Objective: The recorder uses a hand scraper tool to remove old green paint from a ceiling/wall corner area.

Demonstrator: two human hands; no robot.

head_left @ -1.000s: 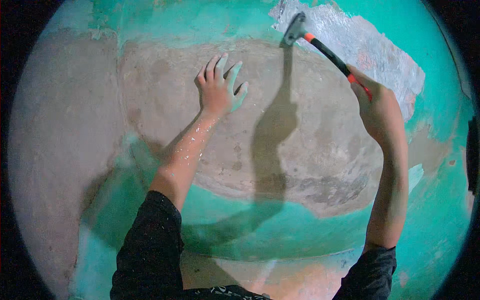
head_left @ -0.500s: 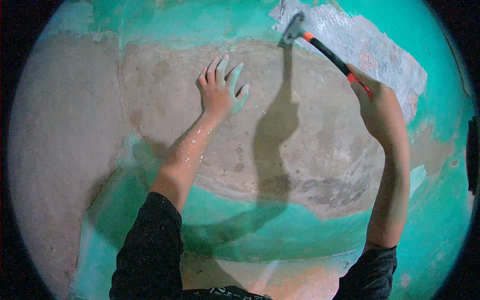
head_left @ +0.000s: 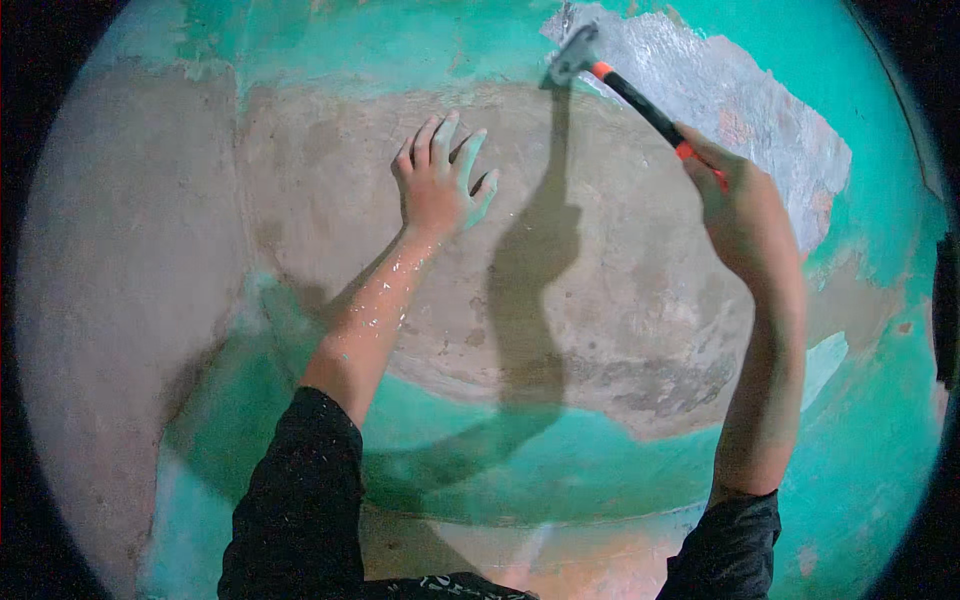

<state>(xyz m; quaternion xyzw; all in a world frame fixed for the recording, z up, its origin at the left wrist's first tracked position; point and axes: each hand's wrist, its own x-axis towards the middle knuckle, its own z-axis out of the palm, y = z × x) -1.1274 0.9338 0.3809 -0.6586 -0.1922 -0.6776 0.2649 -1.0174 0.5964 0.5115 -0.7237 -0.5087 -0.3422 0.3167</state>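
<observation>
A scraper [head_left: 642,107] is held at a patchy green wall [head_left: 340,40].
Its black-and-orange handle [head_left: 655,121] is gripped in the right hand [head_left: 742,205], the grey head [head_left: 572,62] being placed at the left end of a silvery patch [head_left: 735,90]; the left hand [head_left: 435,185], spread wide, is laid on a bare brownish area [head_left: 640,260] to the left.

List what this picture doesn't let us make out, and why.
All in the head view:
Tool: near end covered by the right grip.
Tool head: working edge blurred, too small.
Shirt front: cut off by the lower edge.
Dark thing at far right: too dark, cut off by the black rim.
</observation>
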